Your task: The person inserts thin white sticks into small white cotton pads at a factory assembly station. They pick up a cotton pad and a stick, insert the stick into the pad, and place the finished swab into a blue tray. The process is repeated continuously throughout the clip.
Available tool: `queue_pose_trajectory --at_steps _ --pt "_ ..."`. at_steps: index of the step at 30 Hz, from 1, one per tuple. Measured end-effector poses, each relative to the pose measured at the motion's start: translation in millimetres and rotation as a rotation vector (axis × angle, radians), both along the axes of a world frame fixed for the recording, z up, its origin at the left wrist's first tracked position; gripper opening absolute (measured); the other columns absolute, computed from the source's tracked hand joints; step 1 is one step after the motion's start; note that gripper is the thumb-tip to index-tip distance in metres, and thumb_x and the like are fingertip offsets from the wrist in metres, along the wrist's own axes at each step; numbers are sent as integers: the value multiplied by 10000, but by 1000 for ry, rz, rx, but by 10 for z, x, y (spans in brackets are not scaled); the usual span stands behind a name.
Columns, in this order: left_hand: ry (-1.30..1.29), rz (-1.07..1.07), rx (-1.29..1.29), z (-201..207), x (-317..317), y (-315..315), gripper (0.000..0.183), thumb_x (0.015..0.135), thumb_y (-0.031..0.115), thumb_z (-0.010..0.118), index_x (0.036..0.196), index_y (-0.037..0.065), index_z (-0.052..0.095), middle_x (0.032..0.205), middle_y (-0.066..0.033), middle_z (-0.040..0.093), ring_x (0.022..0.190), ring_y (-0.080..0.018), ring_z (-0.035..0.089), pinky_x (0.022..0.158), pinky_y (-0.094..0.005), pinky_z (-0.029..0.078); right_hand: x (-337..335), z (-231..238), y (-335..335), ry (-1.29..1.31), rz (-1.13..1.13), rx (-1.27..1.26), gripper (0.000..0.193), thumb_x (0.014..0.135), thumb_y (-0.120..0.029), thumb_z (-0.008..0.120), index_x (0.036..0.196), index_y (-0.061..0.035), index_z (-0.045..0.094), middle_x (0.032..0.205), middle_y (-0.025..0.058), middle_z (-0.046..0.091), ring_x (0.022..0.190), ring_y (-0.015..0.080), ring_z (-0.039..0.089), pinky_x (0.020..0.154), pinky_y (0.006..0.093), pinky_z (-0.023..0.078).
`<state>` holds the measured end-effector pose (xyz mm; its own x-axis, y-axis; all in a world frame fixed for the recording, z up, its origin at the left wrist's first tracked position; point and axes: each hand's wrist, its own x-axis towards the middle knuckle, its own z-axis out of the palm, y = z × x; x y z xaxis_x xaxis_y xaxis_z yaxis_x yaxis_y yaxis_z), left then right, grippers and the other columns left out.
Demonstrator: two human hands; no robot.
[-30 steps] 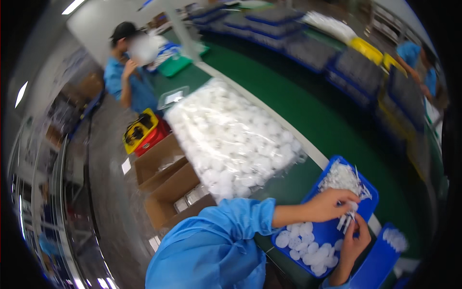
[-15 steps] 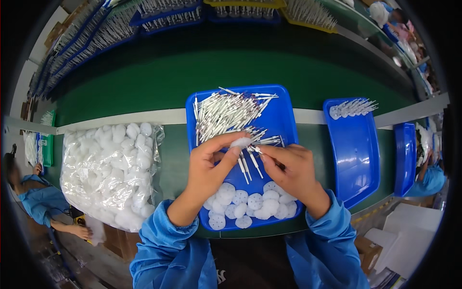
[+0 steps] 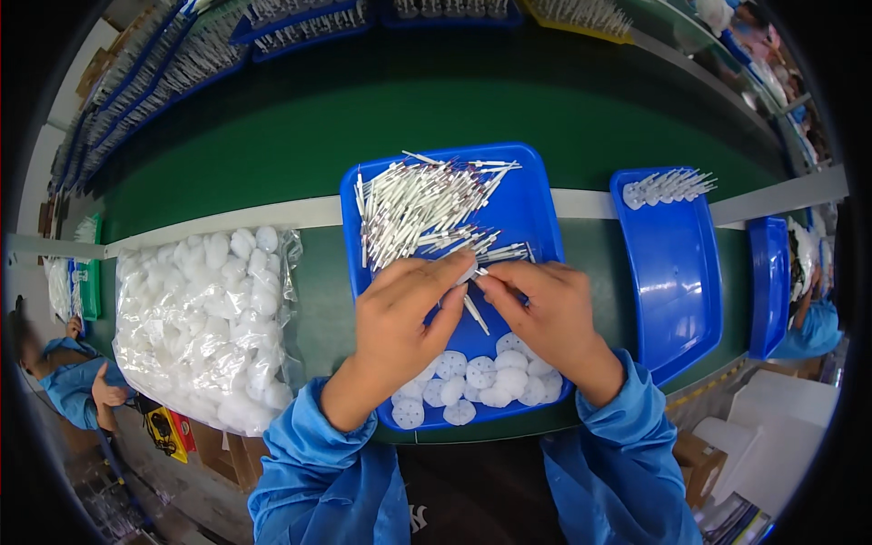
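Above a blue tray (image 3: 554, 204), my left hand (image 3: 392, 318) pinches a round white plastic disc (image 3: 465, 273) seen nearly edge-on. My right hand (image 3: 556, 309) has thumb and forefinger closed on a thin white stick (image 3: 482, 272) at the disc's edge. Another white stick (image 3: 475, 313) points down below the disc; its upper end is hidden by my fingers. In the tray's far part lies a heap of thin white sticks (image 3: 422, 204) with dark ends. Several loose white discs (image 3: 481, 372) with small holes lie in its near part, partly under my wrists.
A clear bag (image 3: 204, 327) full of white discs lies to the left. On the right, another blue tray (image 3: 677, 282) holds a row of discs with sticks (image 3: 668, 187) at its far end. Filled trays (image 3: 304, 36) line the far side. Other people sit at both sides.
My left hand has turned and its fingers have closed over the disc, which is tilted more edge-on. Fewer sticks show beneath it. The view has shifted slightly.
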<state>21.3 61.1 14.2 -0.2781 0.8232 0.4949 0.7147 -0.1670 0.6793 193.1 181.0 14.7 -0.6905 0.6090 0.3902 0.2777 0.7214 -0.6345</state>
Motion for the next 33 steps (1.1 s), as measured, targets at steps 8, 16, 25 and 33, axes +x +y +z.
queue_pose_trajectory --at_steps 8,16,25,33 --pt "-40 94 -87 -18 97 -86 363 859 -1 811 1222 21 810 922 -111 800 783 -257 737 689 -373 590 -67 26 18 -9 58 213 106 877 -146 852 934 -108 772 812 49 780 662 260 729 644 385 561" --pt "-528 -5 -114 -34 31 -30 396 887 34 861 1276 39 786 1120 -140 779 951 -238 742 754 -320 601 -38 -14 41 73 73 34 215 842 -136 895 1028 -84 801 827 62 762 747 265 760 724 367 598" --pt "-65 -44 48 16 0 -45 540 732 114 960 1249 91 805 1184 -76 752 1081 -289 679 939 -400 541 35 72 16 188 189 -542 326 894 3 838 1212 -13 768 1024 94 789 911 138 758 834 298 603" --pt "-46 -72 54 46 -7 -64 555 742 121 950 1271 77 789 1238 -73 800 1084 -294 692 938 -390 560 71 88 56 187 178 -860 211 947 -10 815 1145 16 748 1066 80 798 913 113 758 835 280 609"
